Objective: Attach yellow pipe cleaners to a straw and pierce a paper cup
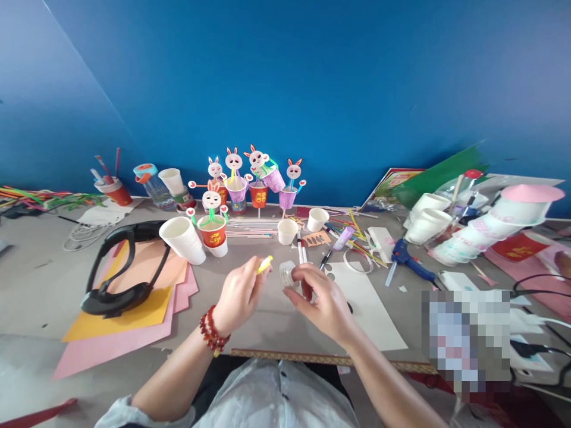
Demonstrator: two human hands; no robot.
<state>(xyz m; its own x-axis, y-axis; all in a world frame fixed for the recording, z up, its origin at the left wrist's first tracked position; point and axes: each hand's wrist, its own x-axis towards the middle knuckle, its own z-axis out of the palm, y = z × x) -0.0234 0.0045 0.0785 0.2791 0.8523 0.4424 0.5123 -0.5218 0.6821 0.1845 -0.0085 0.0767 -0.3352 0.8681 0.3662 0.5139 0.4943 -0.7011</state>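
My left hand (241,288), a red bead bracelet on its wrist, is closed on a small yellow thing (264,264) that pokes out past the thumb; its kind is unclear. Facing it, my right hand (323,297) pinches a small clear, ridged plastic piece (286,273) between thumb and fingers. The two hands are apart, both above the grey table (267,327). Just beyond them stand two white paper cups (288,231), with markers (301,246) lying near the right fingers. White paper (363,303) lies partly beneath my right forearm.
Several paper-cup rabbits (213,232) stand at the back. Left are stacked cups (182,239) and a black headset (116,300) on coloured paper (156,327). Right are a blue glue gun (413,261), a leaning cup tower (495,229), cables (539,291) and a blurred-out patch.
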